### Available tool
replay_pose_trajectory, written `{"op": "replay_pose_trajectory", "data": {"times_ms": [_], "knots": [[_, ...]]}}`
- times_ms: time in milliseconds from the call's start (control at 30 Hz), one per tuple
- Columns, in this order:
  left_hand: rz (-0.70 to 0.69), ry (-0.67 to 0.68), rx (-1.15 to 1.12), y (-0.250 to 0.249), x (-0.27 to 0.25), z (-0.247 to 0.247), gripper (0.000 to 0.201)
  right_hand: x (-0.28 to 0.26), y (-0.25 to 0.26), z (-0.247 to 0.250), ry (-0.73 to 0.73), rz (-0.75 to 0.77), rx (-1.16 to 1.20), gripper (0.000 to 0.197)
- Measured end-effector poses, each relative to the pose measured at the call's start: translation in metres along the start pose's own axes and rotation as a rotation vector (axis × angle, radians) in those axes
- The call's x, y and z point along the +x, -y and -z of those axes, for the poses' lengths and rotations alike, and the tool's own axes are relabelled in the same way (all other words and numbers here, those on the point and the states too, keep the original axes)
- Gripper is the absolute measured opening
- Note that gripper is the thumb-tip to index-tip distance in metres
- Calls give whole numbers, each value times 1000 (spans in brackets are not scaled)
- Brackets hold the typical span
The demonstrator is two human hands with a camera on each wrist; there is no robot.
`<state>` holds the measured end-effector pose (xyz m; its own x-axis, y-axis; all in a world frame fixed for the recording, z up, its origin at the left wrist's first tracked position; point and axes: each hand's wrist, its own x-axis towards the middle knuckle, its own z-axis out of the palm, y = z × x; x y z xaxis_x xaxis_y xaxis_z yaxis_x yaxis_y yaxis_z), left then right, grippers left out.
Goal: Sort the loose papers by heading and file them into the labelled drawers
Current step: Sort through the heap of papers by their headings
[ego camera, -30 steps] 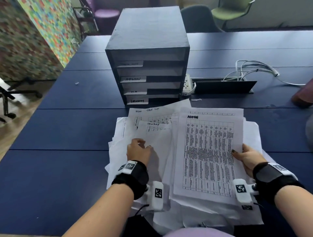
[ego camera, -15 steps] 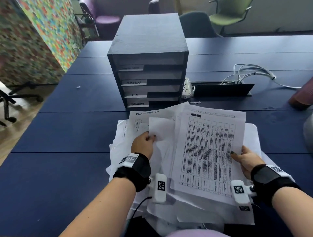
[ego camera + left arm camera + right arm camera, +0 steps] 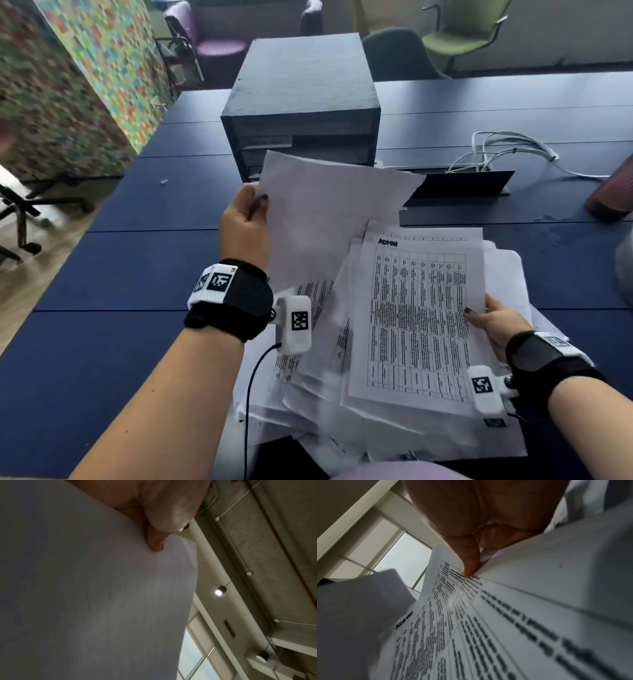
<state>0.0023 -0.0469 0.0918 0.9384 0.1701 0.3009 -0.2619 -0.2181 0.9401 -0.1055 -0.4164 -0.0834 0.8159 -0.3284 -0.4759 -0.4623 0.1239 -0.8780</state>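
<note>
A messy pile of loose papers (image 3: 325, 404) lies on the dark blue table (image 3: 120, 281) in front of me. My left hand (image 3: 245, 219) pinches the left edge of a white sheet (image 3: 329, 212) lifted up, its blank back toward me, hiding the lower drawers. In the left wrist view the sheet (image 3: 85, 588) fills the frame under my thumb. My right hand (image 3: 493, 323) grips the right edge of a table-printed sheet headed ADMIN (image 3: 418, 315), thumb on top; the right wrist view shows this sheet (image 3: 471, 628) close up. Behind stands the dark drawer unit (image 3: 301, 99) with labelled slots.
A cable tray with white cables (image 3: 496, 154) sits right of the drawer unit. A reddish object (image 3: 609, 198) stands at the table's right edge. Chairs (image 3: 459, 34) stand beyond the far side, and a colourful panel (image 3: 85, 68) is on the left.
My left hand has lifted one sheet off the pile, up and forward toward the drawer unit. My right hand still holds the ADMIN sheet in place.
</note>
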Motion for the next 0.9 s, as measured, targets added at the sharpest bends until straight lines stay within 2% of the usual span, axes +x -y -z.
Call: {"op": "replay_pose_trajectory", "data": {"times_ms": [133,267,333,400,467,533,567,667,733,800,900], "knots": [[-95,-85,-133,-25,2,10,25,-2,1,-1,-10,-8,-1,31],[-79,85,-322,-37,-6,9,23,-1,1,-3,-21,-9,-2,33],[0,214,-313,-27,-13,9,25,-1,1,-2,-33,-9,9,33],[92,296,-234,-6,-22,9,31,1,0,-1,-49,-4,-56,47],[203,279,-118,23,-31,9,41,2,-1,-1,-77,16,-138,40],[343,261,-60,52,-40,11,54,4,-4,0,-83,24,-123,37],[411,252,-32,62,-44,12,54,3,-4,0,-81,21,-113,36],[625,124,59,86,-53,19,23,0,-3,0,-73,28,-92,32],[775,24,63,101,-57,23,32,-2,-2,-2,-74,35,-81,29],[846,69,133,109,-58,28,41,-4,-1,-3,-64,44,-53,28],[891,177,227,106,-61,30,43,-6,2,-4,-52,32,-21,25]]}}
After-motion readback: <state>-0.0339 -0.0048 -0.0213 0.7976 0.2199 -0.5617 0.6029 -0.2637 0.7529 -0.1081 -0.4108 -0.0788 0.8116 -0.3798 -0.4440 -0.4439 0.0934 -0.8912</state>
